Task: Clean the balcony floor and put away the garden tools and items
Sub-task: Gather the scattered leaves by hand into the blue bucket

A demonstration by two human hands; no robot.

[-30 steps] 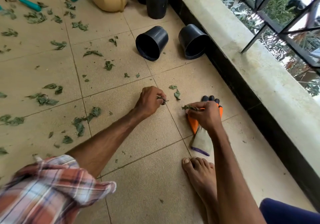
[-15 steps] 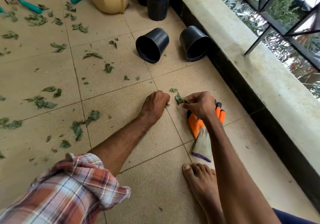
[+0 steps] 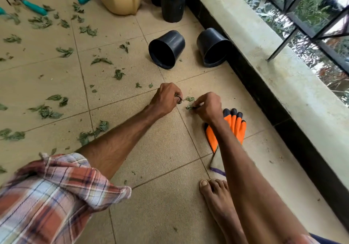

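Both hands crept closer together since a second ago; my left hand [image 3: 166, 97] is curled round some leaf scraps [image 3: 178, 100]; my right hand [image 3: 207, 106] pinches a leaf [image 3: 189, 108] between thumb and fingertip; orange glove [image 3: 237, 125] lies flat at 4 o'clock from it; scattered leaves [image 3: 46, 112] litter the tiles from 9 to 11 o'clock.

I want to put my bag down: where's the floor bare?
Bare tiles lie between the plaid sleeve and the bare foot, and between the orange glove and the black wall base. Leaves crowd the left; tipped pots lie ahead.
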